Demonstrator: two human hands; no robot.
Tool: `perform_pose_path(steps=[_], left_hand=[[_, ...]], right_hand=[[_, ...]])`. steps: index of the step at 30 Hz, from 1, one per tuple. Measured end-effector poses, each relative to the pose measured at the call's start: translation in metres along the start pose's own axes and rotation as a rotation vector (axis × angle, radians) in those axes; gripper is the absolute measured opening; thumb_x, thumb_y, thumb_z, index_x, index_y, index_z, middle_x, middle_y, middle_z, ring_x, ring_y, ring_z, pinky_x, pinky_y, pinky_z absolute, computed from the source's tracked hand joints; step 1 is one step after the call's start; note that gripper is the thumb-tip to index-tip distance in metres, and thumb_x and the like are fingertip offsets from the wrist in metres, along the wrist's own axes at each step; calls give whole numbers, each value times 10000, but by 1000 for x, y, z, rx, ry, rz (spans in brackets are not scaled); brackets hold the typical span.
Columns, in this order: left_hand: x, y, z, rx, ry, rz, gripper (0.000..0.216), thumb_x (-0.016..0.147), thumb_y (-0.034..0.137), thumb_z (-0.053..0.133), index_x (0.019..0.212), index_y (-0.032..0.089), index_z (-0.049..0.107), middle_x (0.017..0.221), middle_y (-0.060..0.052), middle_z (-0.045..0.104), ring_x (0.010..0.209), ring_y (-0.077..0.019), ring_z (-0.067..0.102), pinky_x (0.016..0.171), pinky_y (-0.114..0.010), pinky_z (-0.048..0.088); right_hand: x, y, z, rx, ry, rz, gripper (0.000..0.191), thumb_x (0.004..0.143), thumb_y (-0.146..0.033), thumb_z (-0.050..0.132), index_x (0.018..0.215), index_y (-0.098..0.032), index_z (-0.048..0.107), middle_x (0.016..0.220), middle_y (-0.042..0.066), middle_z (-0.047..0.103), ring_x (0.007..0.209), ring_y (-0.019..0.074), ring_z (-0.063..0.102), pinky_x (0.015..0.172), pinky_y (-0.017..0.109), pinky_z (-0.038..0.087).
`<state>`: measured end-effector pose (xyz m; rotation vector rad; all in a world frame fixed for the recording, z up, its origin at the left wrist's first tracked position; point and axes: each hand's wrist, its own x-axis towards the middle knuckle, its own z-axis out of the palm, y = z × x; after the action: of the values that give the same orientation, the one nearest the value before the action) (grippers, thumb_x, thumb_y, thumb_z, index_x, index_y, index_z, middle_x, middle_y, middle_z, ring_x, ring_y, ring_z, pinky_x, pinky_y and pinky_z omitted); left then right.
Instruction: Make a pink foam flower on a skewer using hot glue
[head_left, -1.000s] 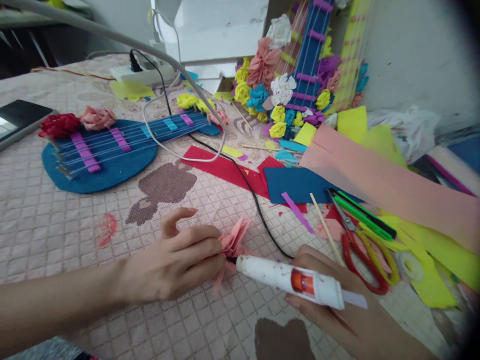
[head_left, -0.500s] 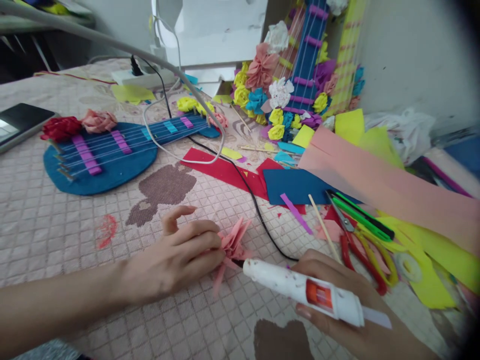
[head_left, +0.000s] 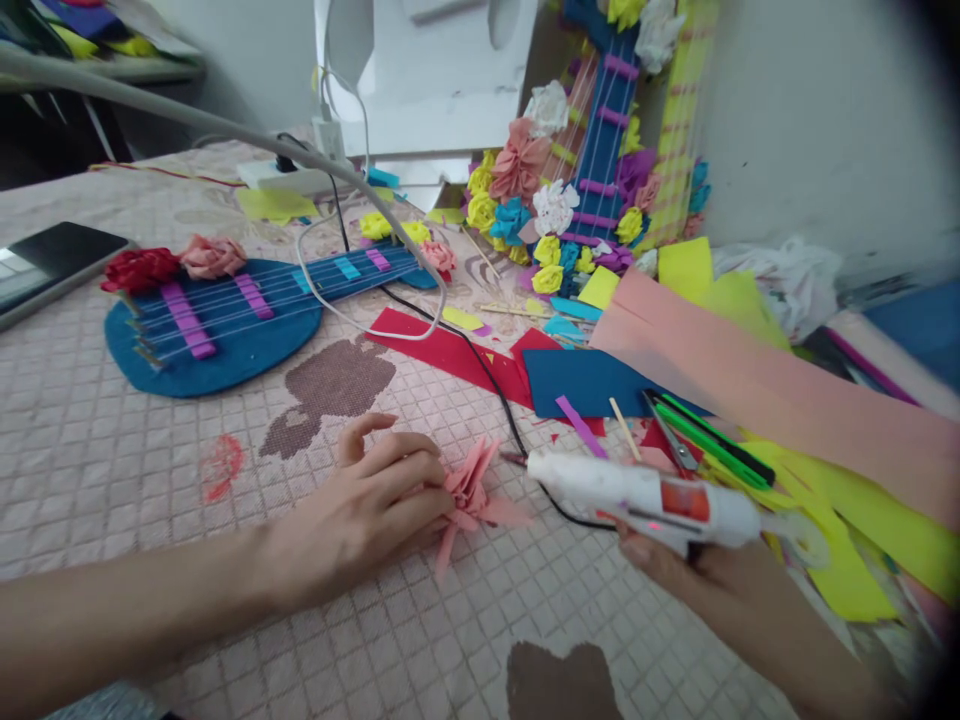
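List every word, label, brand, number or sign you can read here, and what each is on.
None can be read.
Glue gun in the right hand: blurred, no legible lettering.
Green cutter: no legible lettering.
Power strip: too small to tell.
Red mark on the tablecloth: no readable character.

The left hand (head_left: 367, 505) holds the left side of the pink flower (head_left: 469, 487), fingers bent. The right hand (head_left: 731, 590) is curled, to the flower's right.
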<state>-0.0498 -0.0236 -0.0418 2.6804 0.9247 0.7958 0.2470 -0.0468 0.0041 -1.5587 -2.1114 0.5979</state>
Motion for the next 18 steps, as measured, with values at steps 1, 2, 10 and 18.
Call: perform_pose_path(steps=[1,2,10,18], left_hand=[[0,0,1,-5,2,-2,110,929,215,501,917,239,607,881,15,637,998,-173,501,1019,-407,180],[0,0,1,-12,4,-3,106,927,213,503,915,235,607,880,13,634,997,-173,499,1017,-405,176],[1,1,2,-53,31,-12,110,928,235,505,907,227,612,904,11,632,974,-166,499,1006,-381,160],[0,2,2,-44,23,-17,138,932,233,489,874,216,614,895,-1,624,963,-173,510,994,-395,167]], right_hand=[[7,2,-1,-19,41,24,211,816,-414,570,937,-248,619,756,20,660,670,211,625,560,299,502],[15,4,-3,-28,62,54,216,828,-416,550,921,-237,629,771,26,666,695,219,627,587,311,503],[127,25,15,39,227,51,343,817,-420,518,1005,-147,608,883,81,666,791,238,605,691,349,470],[193,49,58,-81,287,-66,273,792,-331,514,963,-132,592,959,144,647,916,289,579,829,413,428]])
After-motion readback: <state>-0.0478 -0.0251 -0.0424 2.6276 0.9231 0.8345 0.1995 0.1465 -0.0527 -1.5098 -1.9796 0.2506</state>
